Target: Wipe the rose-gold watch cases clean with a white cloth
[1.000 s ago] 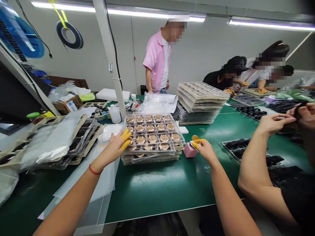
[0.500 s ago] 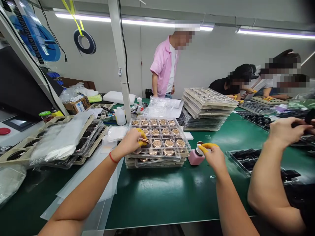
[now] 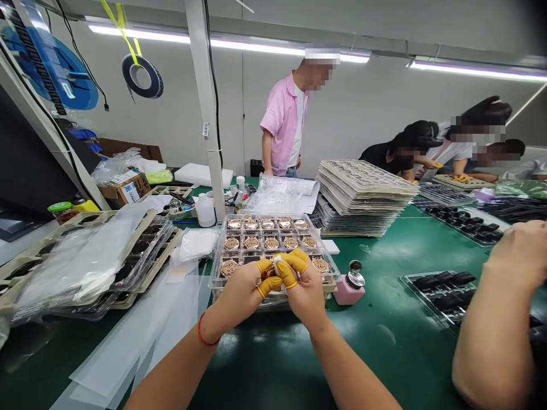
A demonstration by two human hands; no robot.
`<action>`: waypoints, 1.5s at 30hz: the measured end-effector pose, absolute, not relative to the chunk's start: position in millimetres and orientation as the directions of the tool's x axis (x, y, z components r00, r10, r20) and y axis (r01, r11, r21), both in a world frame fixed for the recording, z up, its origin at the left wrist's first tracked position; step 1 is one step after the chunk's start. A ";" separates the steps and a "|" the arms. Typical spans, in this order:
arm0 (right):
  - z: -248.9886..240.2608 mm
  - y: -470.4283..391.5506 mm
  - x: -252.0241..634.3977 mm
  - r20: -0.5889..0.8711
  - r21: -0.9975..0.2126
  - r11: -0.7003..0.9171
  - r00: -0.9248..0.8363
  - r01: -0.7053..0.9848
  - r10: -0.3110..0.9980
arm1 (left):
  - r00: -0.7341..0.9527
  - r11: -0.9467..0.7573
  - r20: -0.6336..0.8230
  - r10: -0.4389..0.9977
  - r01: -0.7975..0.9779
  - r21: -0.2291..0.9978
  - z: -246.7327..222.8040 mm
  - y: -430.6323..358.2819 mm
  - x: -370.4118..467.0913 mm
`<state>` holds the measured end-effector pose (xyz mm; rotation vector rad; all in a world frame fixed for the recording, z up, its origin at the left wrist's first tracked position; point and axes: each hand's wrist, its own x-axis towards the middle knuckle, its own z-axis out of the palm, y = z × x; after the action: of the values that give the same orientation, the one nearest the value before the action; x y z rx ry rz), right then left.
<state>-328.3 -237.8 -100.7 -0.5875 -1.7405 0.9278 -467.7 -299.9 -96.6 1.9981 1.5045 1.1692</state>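
Note:
Yellow finger cots cover the fingertips of both hands. My left hand [image 3: 245, 287] is closed on a gold watch case [image 3: 269, 272], mostly hidden by the fingers. Pinched in my right hand [image 3: 304, 287] is a small white wipe [image 3: 280, 261], pressed against the watch case. The two hands meet above the near edge of a clear plastic tray [image 3: 217, 267], where gold watch cases [image 3: 252, 243] sit in rows of compartments. Right of the tray stands a pink pump bottle [image 3: 348, 293] with a metal top.
Behind the tray rises a tall stack of trays [image 3: 363, 193]. More trays under plastic sheets [image 3: 94, 250] lie to the left. A co-worker's arm [image 3: 499, 319] reaches in at right, beside a tray of black parts [image 3: 444, 290]. A white post [image 3: 207, 114] stands behind the table.
My right hand has left the pump bottle's top and moved left with the wipe. My left hand has come nearer with the watch case, and both hands now meet.

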 end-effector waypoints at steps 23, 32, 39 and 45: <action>-94.4 -244.7 -325.9 0.611 -0.787 0.609 -0.275 -0.101 0.743 | 0.020 -0.388 0.480 0.877 0.618 0.683 -105.4 -299.9 -451.8; -90.8 -216.9 -321.0 0.013 -0.958 -0.126 -0.479 -0.258 0.878 | 0.044 -0.473 0.717 0.695 0.780 0.410 -109.7 -293.5 -447.4; -88.2 -232.7 -312.3 0.486 -0.874 0.439 -0.411 -0.209 0.772 | -0.120 -0.429 0.610 0.783 0.605 0.670 -107.8 -298.9 -453.2; -97.9 -233.8 -328.7 0.320 -0.942 0.271 -0.285 -0.199 0.903 | -0.015 -0.429 0.691 0.722 0.774 0.465 -106.1 -297.5 -444.9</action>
<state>-328.7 -233.8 -97.9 -0.6992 -1.4444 1.2661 -444.9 -297.5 -106.1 2.2425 1.7062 1.5092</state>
